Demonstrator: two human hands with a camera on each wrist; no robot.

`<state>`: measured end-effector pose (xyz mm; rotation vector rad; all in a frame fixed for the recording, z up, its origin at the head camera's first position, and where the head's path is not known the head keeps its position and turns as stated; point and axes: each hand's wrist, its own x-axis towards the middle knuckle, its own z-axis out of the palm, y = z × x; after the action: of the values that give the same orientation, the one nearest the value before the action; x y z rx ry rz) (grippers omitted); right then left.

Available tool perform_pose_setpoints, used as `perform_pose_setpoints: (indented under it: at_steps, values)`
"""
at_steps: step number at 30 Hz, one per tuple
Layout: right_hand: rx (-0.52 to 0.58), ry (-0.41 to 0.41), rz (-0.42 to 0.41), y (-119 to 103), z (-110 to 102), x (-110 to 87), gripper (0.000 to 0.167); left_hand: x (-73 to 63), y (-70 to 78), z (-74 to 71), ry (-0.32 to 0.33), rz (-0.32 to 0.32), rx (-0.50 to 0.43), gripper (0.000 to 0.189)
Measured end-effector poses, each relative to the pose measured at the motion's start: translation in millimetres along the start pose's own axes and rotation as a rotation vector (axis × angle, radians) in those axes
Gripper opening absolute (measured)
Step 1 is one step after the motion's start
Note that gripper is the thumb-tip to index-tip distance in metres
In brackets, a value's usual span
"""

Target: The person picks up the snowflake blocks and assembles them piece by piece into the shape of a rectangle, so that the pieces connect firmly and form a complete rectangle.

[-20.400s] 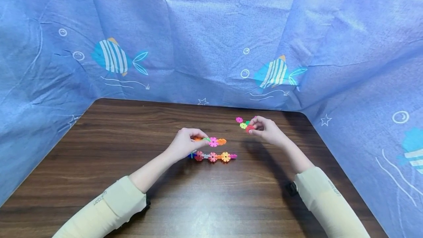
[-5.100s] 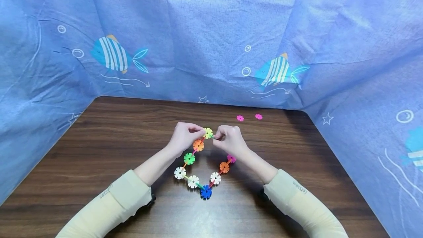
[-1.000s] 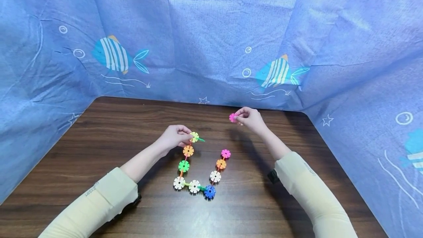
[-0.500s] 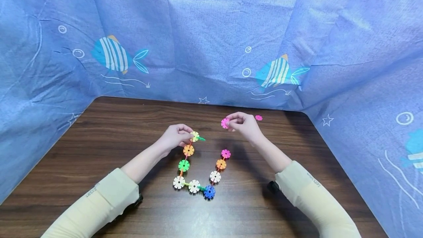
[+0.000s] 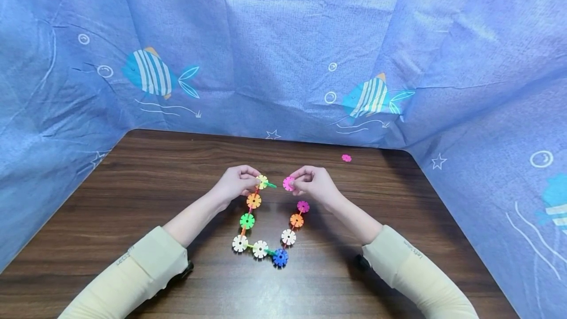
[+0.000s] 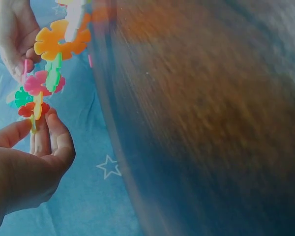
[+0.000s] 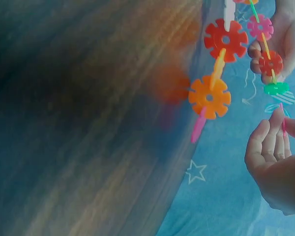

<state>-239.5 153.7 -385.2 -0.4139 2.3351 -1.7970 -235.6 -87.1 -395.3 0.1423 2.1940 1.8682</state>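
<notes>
A U-shaped chain of notched plastic snowflake discs in mixed colours [image 5: 246,221] runs from my left hand [image 5: 236,183] down, across and up again on the right. My left hand pinches it at the yellow disc [image 5: 262,179]; a green disc [image 5: 271,185] juts rightward from there. A pink disc [image 5: 288,183] is pinched between thumb and fingers of my right hand [image 5: 315,184]. In the right wrist view a small gap parts this pink disc [image 7: 284,126] from the green disc [image 7: 276,89]. The chain's other end, a magenta disc [image 5: 303,206], stands below my right hand.
One loose pink disc [image 5: 346,158] lies at the back right of the dark wood table [image 5: 283,289]. A blue curtain [image 5: 283,53] printed with fish hangs behind and along the sides.
Loose discs from the back right have joined the chain, which is now one long U. Lately my right hand took a pink disc and carried it left and nearer, towards the green disc.
</notes>
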Motion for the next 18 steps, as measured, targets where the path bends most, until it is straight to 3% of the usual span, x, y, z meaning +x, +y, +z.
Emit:
perform_pose_setpoints:
  at_steps: [18]
  values:
    - [0.05,-0.036,0.031,1.0,14.4,-3.2,0.017,-1.3,2.1,4.3,-0.002,-0.001,-0.034,0.02]
